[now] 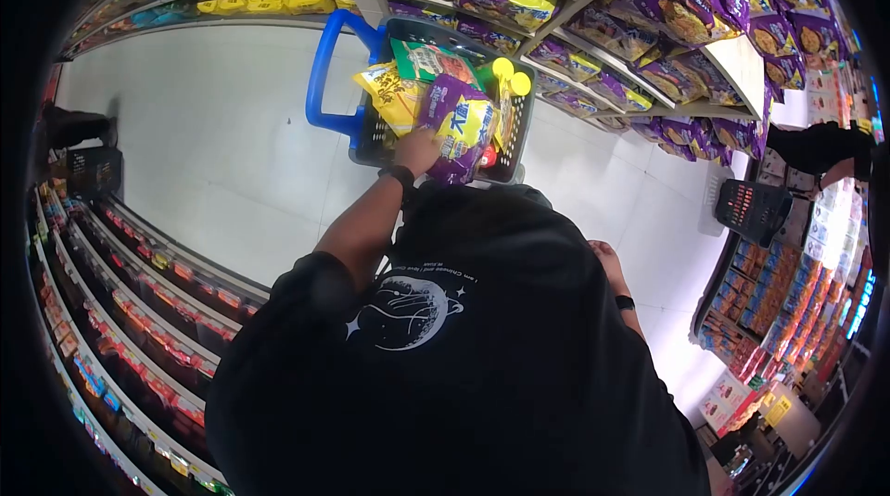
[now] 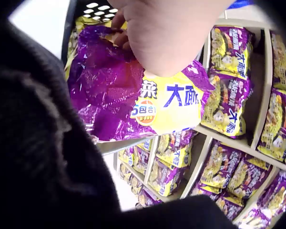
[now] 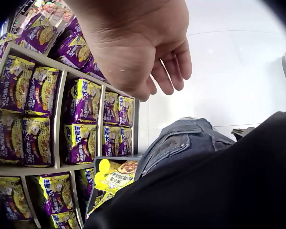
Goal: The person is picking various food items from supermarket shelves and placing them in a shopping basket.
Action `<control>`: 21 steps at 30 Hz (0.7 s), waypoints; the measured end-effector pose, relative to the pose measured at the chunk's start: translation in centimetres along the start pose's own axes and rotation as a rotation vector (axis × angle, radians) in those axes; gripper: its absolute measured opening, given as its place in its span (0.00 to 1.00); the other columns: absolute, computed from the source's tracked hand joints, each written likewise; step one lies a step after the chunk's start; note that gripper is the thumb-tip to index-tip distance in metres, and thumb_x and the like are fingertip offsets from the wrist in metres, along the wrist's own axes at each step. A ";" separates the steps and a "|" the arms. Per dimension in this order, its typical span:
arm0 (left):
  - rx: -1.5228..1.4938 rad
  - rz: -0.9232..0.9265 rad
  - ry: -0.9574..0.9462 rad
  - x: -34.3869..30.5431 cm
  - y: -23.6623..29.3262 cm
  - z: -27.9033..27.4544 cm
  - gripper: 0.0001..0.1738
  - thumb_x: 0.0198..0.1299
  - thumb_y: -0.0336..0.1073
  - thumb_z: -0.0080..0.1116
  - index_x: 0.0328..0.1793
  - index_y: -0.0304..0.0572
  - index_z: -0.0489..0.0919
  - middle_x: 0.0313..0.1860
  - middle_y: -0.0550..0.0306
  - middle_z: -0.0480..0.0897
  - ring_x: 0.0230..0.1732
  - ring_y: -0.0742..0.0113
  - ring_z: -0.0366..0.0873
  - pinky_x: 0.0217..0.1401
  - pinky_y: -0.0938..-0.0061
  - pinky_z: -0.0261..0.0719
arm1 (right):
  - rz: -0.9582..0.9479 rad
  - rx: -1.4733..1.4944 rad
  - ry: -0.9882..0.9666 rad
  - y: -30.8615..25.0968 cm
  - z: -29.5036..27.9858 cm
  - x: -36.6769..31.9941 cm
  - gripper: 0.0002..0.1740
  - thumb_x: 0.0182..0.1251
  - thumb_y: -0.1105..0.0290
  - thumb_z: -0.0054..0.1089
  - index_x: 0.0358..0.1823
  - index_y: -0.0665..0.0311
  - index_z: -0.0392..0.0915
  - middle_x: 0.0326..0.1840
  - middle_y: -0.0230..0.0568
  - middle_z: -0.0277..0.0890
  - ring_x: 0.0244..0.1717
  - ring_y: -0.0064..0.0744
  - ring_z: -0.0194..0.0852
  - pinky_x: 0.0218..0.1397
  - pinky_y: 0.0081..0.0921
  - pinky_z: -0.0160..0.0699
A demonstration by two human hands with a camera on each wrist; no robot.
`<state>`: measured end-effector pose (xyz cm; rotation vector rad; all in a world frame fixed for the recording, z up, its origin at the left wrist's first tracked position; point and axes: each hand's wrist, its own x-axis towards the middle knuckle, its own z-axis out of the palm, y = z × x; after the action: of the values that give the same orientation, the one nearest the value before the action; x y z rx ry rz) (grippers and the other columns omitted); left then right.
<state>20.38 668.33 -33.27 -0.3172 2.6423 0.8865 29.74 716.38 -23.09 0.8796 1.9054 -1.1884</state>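
Head view shows the left hand (image 1: 417, 151) gripping a purple-and-yellow plastic noodle multipack (image 1: 456, 125), which lies atop other packets in a dark mesh shopping basket (image 1: 369, 134) with a blue handle (image 1: 320, 79). The right hand (image 1: 607, 262) hangs beside the hip, fingers loosely curled, holding nothing.

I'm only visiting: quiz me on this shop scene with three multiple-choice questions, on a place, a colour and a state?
1. Where is the purple pack that the left hand grips? A on the floor; B at the basket, over other packs; C on a shelf.
2. The basket's handle is: A red; B blue; C green.
3. The right hand is: A gripping a bottle; B pressing a shelf; C relaxed, holding nothing.
Answers: 1 B, the head view shows it there; 2 B, plainly blue; 3 C, its fingers hang loose.
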 end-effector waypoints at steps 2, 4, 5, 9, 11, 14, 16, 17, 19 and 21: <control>-0.075 0.096 0.002 1.1 0.4 0.0 0.20 0.63 0.48 0.52 0.41 0.37 0.82 0.45 0.40 0.83 0.48 0.41 0.80 0.51 0.53 0.76 | -0.017 0.010 -0.009 0.6 0.7 0.4 0.13 0.73 0.64 0.51 0.53 0.60 0.73 0.44 0.33 0.78 0.43 0.25 0.76 0.47 0.26 0.75; -0.181 0.200 -0.008 2.1 1.7 -0.9 0.18 0.63 0.46 0.53 0.39 0.38 0.82 0.41 0.40 0.83 0.46 0.41 0.80 0.49 0.53 0.76 | -0.063 0.035 -0.009 0.2 1.2 1.1 0.10 0.71 0.67 0.50 0.51 0.58 0.74 0.43 0.31 0.78 0.43 0.24 0.76 0.47 0.26 0.74; -0.186 0.215 -0.048 2.2 3.2 -1.8 0.18 0.63 0.46 0.53 0.38 0.38 0.83 0.40 0.40 0.83 0.45 0.41 0.81 0.48 0.53 0.76 | -0.044 0.102 -0.001 -1.3 1.8 0.2 0.10 0.68 0.71 0.48 0.48 0.57 0.75 0.43 0.30 0.79 0.42 0.24 0.76 0.45 0.26 0.74; -0.080 0.419 -0.058 3.7 8.1 -4.0 0.19 0.63 0.48 0.53 0.36 0.38 0.82 0.36 0.41 0.83 0.40 0.41 0.81 0.46 0.52 0.76 | -0.193 0.080 -0.019 -4.2 2.2 0.4 0.07 0.69 0.69 0.51 0.44 0.56 0.77 0.40 0.26 0.77 0.42 0.22 0.75 0.45 0.23 0.74; -0.084 0.500 -0.073 3.3 10.5 -5.5 0.21 0.63 0.48 0.52 0.35 0.36 0.81 0.38 0.39 0.82 0.45 0.42 0.79 0.48 0.53 0.75 | -0.211 0.090 0.021 -6.6 2.8 -0.6 0.06 0.68 0.68 0.54 0.45 0.55 0.77 0.41 0.25 0.77 0.42 0.21 0.75 0.45 0.23 0.74; -0.090 0.655 -0.122 2.6 14.2 -8.6 0.19 0.64 0.44 0.53 0.35 0.31 0.80 0.38 0.39 0.81 0.45 0.43 0.78 0.48 0.54 0.74 | -0.276 0.194 0.006 -7.2 2.9 0.3 0.09 0.69 0.65 0.57 0.46 0.60 0.76 0.39 0.29 0.78 0.38 0.21 0.75 0.40 0.22 0.76; -0.161 0.675 -0.221 2.6 16.3 -9.8 0.17 0.66 0.42 0.54 0.42 0.32 0.82 0.36 0.42 0.82 0.41 0.47 0.80 0.46 0.60 0.75 | -0.199 0.334 -0.045 -7.7 3.3 0.6 0.11 0.71 0.63 0.57 0.49 0.60 0.75 0.41 0.31 0.78 0.39 0.22 0.77 0.42 0.24 0.78; -0.323 0.683 -0.219 1.4 18.4 -11.2 0.18 0.65 0.42 0.54 0.37 0.30 0.79 0.35 0.41 0.81 0.40 0.44 0.79 0.45 0.58 0.74 | -0.164 0.393 -0.079 -7.9 3.2 0.9 0.12 0.71 0.62 0.57 0.50 0.60 0.75 0.42 0.31 0.78 0.40 0.23 0.77 0.44 0.25 0.79; -0.445 0.594 -0.283 0.5 21.8 -12.6 0.18 0.65 0.43 0.54 0.38 0.30 0.80 0.36 0.41 0.81 0.40 0.44 0.79 0.44 0.59 0.74 | -0.146 0.394 -0.158 -8.7 2.7 1.4 0.19 0.74 0.56 0.53 0.57 0.61 0.70 0.48 0.36 0.77 0.41 0.29 0.79 0.44 0.30 0.85; -0.465 0.545 -0.296 -1.5 25.8 -14.3 0.19 0.66 0.43 0.54 0.39 0.30 0.80 0.34 0.41 0.81 0.39 0.48 0.79 0.43 0.60 0.73 | -0.146 0.377 -0.244 -10.0 2.3 1.2 0.26 0.76 0.50 0.48 0.64 0.61 0.63 0.54 0.43 0.75 0.46 0.35 0.81 0.44 0.33 0.89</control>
<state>10.26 679.82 -8.00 0.4249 2.2440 1.5802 21.29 711.02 -20.52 0.7524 1.5959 -1.6984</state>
